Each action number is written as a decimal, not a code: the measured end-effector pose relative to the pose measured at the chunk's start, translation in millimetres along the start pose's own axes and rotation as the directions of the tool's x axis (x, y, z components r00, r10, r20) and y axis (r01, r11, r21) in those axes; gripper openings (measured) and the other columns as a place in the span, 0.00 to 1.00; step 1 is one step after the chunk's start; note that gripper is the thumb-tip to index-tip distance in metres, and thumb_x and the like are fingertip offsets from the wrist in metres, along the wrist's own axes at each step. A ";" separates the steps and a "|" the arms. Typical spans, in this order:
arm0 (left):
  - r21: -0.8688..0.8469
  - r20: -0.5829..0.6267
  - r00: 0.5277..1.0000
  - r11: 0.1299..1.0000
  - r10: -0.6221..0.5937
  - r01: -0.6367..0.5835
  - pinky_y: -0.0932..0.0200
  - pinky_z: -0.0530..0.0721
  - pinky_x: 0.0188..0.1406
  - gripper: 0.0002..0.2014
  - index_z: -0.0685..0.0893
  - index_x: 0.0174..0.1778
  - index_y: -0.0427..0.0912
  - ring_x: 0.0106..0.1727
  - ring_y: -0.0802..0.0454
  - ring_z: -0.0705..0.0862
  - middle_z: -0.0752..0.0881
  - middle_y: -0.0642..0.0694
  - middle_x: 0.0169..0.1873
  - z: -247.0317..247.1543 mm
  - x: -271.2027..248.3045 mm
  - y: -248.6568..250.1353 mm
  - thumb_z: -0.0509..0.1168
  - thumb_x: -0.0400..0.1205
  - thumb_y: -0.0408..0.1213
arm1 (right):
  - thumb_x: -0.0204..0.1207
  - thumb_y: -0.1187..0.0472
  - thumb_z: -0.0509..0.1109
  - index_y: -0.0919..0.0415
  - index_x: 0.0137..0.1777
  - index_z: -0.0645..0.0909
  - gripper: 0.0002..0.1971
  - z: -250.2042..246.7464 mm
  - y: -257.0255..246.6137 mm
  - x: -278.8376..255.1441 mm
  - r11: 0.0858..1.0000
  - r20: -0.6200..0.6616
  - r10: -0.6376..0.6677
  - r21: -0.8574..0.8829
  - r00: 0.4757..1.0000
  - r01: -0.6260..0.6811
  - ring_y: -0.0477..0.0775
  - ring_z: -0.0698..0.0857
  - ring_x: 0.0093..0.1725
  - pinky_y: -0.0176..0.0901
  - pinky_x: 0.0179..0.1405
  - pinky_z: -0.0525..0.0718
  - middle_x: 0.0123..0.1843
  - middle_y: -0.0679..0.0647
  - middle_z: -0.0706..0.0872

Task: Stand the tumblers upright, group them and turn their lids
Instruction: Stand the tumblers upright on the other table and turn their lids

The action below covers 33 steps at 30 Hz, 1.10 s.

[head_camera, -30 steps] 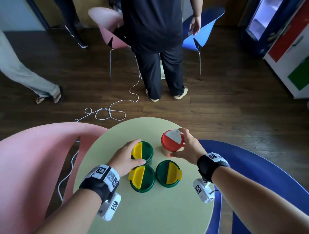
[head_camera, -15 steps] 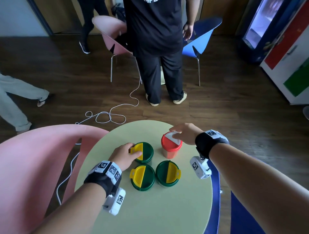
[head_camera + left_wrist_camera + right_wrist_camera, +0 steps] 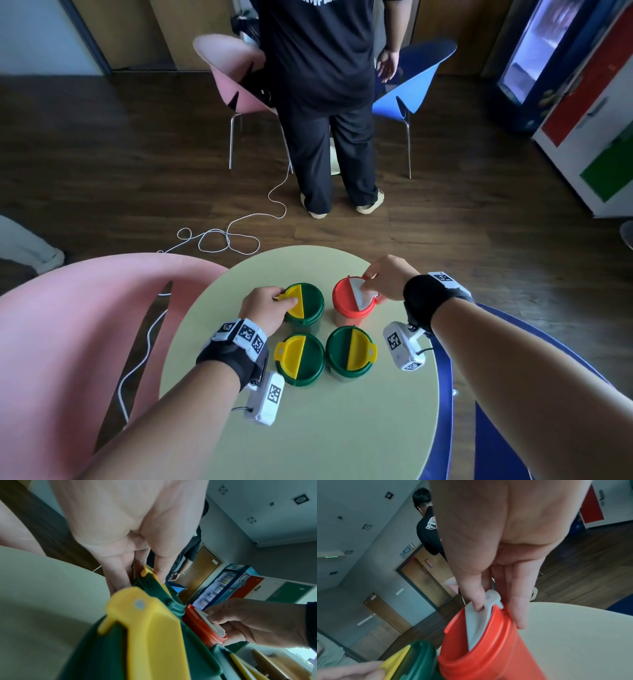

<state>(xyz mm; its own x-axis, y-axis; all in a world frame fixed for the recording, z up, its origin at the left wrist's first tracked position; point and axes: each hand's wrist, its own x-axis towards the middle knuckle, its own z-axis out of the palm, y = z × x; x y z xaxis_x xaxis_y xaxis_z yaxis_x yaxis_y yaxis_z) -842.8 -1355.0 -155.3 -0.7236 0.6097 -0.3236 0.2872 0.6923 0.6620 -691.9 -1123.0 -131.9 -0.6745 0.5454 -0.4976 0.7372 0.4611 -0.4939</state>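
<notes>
Several tumblers stand upright in a tight square on the round pale-green table (image 3: 308,431). Three have green lids with yellow flaps: back left (image 3: 308,303), front left (image 3: 301,359), front right (image 3: 349,349). The red tumbler (image 3: 349,305) (image 3: 488,649) with a white flap stands at the back right. My left hand (image 3: 265,308) grips the yellow tab side of the back-left green lid (image 3: 147,578), thumb on top. My right hand (image 3: 385,279) holds the red lid's rim, thumb pressing the white flap (image 3: 479,618).
A pink chair (image 3: 78,342) sits at the table's left and a blue chair (image 3: 513,394) at its right. A person in black (image 3: 322,102) stands beyond the table between two more chairs. A white cable (image 3: 222,236) lies coiled on the wooden floor.
The red tumbler's lid has turned, its white flap now pointing to the right. My right hand moved over the top of it. The left hand shifted to the yellow tab.
</notes>
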 end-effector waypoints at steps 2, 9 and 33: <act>0.019 0.000 1.000 1.000 0.011 -0.011 0.53 0.84 0.44 0.13 0.92 0.42 0.42 0.43 0.42 0.87 0.90 0.46 0.35 -0.4 0.8 3.1 0.70 0.82 0.48 | 0.77 0.61 0.74 0.57 0.53 0.92 0.08 3.2 -0.7 -1.8 1.000 -0.004 -0.007 0.015 1.000 0.007 0.53 0.96 0.39 0.40 0.42 0.90 0.47 0.58 0.95; 0.068 -0.002 1.000 0.998 0.014 -0.014 0.55 0.75 0.35 0.14 0.92 0.45 0.41 0.41 0.40 0.83 0.89 0.42 0.36 -0.5 -0.5 -2.6 0.69 0.82 0.49 | 0.75 0.58 0.76 0.56 0.45 0.90 0.03 17.5 -6.9 -7.5 0.998 -0.024 -0.014 0.056 1.000 0.015 0.54 0.89 0.38 0.46 0.45 0.93 0.44 0.57 0.94; 0.036 0.053 0.995 0.996 -0.083 0.081 0.40 0.81 0.62 0.40 0.84 0.62 0.34 0.61 0.33 0.85 0.88 0.34 0.58 -7.1 -28.2 -21.7 0.55 0.78 0.71 | 0.78 0.51 0.76 0.63 0.48 0.90 0.13 41.2 20.8 -47.8 0.911 0.008 0.108 0.399 0.994 -0.102 0.57 0.96 0.42 0.54 0.49 0.96 0.46 0.60 0.95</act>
<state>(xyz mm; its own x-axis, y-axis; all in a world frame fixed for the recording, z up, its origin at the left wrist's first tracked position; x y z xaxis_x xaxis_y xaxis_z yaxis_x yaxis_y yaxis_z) -833.1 -1390.0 -155.7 -0.7104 0.5697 -0.4132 0.2496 0.7529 0.6090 -646.0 -1168.4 -147.8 -0.5916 0.5861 -0.5536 0.7247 0.0858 -0.6837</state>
